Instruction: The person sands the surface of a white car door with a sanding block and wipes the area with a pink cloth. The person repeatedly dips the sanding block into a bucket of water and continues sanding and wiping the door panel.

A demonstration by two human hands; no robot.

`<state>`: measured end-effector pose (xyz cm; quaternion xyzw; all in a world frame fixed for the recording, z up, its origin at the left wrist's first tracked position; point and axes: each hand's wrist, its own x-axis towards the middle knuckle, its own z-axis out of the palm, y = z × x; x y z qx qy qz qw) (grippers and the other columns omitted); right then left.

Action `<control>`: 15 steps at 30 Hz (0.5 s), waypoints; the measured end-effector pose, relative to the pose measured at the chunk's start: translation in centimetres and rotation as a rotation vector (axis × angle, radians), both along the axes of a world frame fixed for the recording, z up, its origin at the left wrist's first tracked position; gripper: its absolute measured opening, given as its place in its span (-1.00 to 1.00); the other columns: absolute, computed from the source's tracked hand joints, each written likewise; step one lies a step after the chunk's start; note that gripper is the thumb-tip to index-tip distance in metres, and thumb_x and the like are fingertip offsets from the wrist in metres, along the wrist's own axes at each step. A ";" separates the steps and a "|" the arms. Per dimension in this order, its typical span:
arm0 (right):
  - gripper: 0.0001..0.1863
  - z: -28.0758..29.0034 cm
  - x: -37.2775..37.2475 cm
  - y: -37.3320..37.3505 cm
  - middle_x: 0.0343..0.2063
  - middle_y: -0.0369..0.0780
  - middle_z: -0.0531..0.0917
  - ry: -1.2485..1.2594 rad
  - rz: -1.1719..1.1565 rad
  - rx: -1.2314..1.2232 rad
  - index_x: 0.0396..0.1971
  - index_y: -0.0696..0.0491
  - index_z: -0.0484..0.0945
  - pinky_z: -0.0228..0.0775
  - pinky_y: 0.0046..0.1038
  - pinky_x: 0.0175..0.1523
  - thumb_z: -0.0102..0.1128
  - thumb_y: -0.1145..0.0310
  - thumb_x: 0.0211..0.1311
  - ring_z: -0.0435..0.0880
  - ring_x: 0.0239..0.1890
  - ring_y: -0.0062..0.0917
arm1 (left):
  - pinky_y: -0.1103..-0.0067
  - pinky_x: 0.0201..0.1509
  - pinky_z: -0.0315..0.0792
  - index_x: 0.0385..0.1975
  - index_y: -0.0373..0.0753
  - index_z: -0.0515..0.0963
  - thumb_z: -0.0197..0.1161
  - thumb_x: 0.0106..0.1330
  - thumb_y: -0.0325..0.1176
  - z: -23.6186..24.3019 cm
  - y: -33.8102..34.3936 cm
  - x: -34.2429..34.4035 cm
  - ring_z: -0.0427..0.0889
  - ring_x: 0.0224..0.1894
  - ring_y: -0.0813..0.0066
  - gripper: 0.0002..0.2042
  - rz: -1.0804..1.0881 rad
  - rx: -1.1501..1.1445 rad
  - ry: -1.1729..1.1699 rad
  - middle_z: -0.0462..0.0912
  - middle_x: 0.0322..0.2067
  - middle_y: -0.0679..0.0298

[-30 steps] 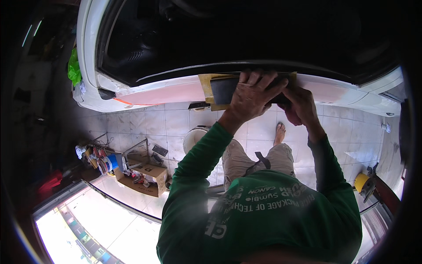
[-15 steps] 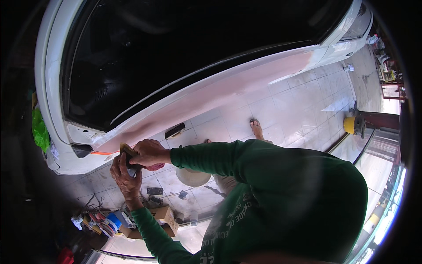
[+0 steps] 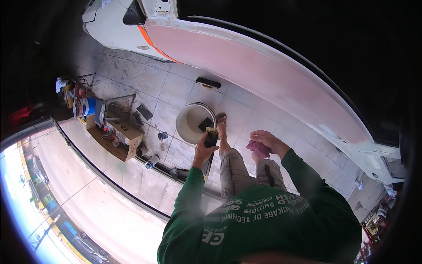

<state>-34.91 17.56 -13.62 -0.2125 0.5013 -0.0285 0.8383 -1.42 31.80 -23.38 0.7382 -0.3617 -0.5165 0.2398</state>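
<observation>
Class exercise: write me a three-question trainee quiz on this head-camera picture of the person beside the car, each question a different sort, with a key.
1. True or false: the left hand holds a dark sanding block.
2. What does the right hand hold? A) a pink cloth B) a spray can C) a hammer
3. Fill in: the white bucket stands on the tiled ____.

Key: 1 true; 2 A; 3 floor. The bucket stands below the car's pink-primed panel, and another dark block lies on the tiles near it.
</observation>
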 end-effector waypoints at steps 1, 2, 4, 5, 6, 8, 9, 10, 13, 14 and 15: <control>-0.42 -0.2 -1.6 0.1 -0.05 -0.04 0.75 0.035 -0.024 0.025 0.30 0.24 0.37 0.59 -0.39 0.06 0.33 0.35 0.38 0.76 -0.04 -0.34 | 0.28 0.23 0.57 0.43 -0.22 0.40 0.69 -0.14 -0.12 -1.5 0.5 0.1 0.71 0.12 0.07 0.00 -0.006 0.062 -0.183 0.71 0.08 -0.03; -0.39 0.5 -2.3 -0.3 0.00 -0.02 0.72 0.097 0.049 0.006 0.32 0.28 0.32 0.56 -0.41 0.12 0.31 0.43 0.34 0.72 0.03 -0.37 | 0.22 0.27 0.54 0.44 -0.15 0.40 0.66 -0.12 -0.02 -3.8 1.2 1.0 0.68 0.17 0.03 0.00 0.006 0.197 -0.194 0.68 0.12 -0.08; -0.40 -2.3 -4.6 0.4 0.00 -0.07 0.73 0.100 0.068 -0.057 0.32 0.26 0.34 0.53 -0.42 0.15 0.31 0.46 0.32 0.71 0.04 -0.40 | 0.14 0.35 0.45 0.49 0.01 0.35 0.61 -0.08 0.07 -8.6 2.0 2.7 0.58 0.28 0.01 0.01 -0.045 0.429 -0.332 0.59 0.22 -0.06; -0.44 -4.1 -4.9 0.5 0.00 -0.09 0.73 0.126 0.048 -0.054 0.30 0.24 0.37 0.52 -0.41 0.15 0.29 0.42 0.36 0.71 0.03 -0.41 | 0.10 0.37 0.41 0.50 0.09 0.32 0.59 -0.05 0.09 -9.9 1.3 3.1 0.53 0.32 -0.01 0.00 -0.067 0.528 -0.365 0.54 0.26 -0.04; -0.47 -5.7 -5.1 0.9 0.00 -0.12 0.72 0.155 0.032 -0.044 0.28 0.22 0.40 0.51 -0.40 0.16 0.28 0.38 0.39 0.71 0.03 -0.42 | 0.06 0.40 0.36 0.51 0.18 0.30 0.57 -0.02 0.11 -10.8 0.3 3.6 0.48 0.36 -0.03 -0.02 -0.093 0.636 -0.392 0.49 0.31 -0.02; -0.51 -8.4 -4.1 0.7 -0.01 -0.15 0.71 0.221 0.051 0.014 0.29 0.17 0.42 0.54 -0.39 0.13 0.23 0.29 0.46 0.72 -0.01 -0.44 | 0.02 0.41 0.33 0.51 0.24 0.26 0.55 0.02 0.10 -13.8 -0.6 5.2 0.44 0.38 -0.08 -0.04 -0.119 0.717 -0.453 0.44 0.33 0.01; -0.50 -9.7 -2.0 0.0 -0.02 -0.16 0.69 0.258 0.066 0.059 0.31 0.14 0.41 0.58 -0.39 0.09 0.20 0.25 0.50 0.73 -0.05 -0.44 | 0.02 0.40 0.33 0.50 0.24 0.27 0.55 0.02 0.11 -15.4 -1.2 6.0 0.45 0.37 -0.08 -0.05 -0.150 0.740 -0.469 0.44 0.32 0.01; -0.50 -11.1 0.4 -0.7 -0.03 -0.16 0.67 0.285 0.084 0.086 0.33 0.11 0.40 0.61 -0.38 0.05 0.18 0.20 0.54 0.74 -0.09 -0.44 | 0.02 0.40 0.33 0.50 0.25 0.28 0.55 0.03 0.12 -17.0 -1.7 7.2 0.46 0.37 -0.08 -0.06 -0.170 0.748 -0.495 0.45 0.31 0.01; -0.50 -16.5 7.7 -0.8 0.03 -0.22 0.69 0.343 0.220 -0.046 0.24 0.12 0.50 0.47 -0.42 0.20 0.08 0.03 0.59 0.66 0.04 -0.53 | 0.01 0.38 0.34 0.48 0.20 0.32 0.51 0.08 0.16 -22.2 -1.6 10.4 0.46 0.35 -0.10 -0.11 -0.173 0.726 -0.532 0.42 0.35 0.00; -0.51 -18.5 10.5 -0.7 0.03 -0.22 0.70 0.369 0.251 -0.091 0.21 0.13 0.52 0.44 -0.43 0.22 0.05 0.03 0.60 0.64 0.07 -0.54 | 0.00 0.38 0.34 0.47 0.17 0.34 0.50 0.10 0.18 -23.4 -1.7 10.5 0.46 0.35 -0.13 -0.13 -0.153 0.605 -0.591 0.40 0.36 -0.01; -0.47 -20.2 13.5 -0.5 0.05 -0.22 0.69 0.354 0.244 -0.123 0.25 0.14 0.49 0.42 -0.44 0.23 0.08 0.01 0.59 0.62 0.10 -0.55 | 0.00 0.38 0.34 0.46 0.14 0.37 0.48 0.12 0.20 -24.2 -2.0 10.4 0.46 0.34 -0.15 -0.15 -0.143 0.481 -0.650 0.39 0.38 -0.02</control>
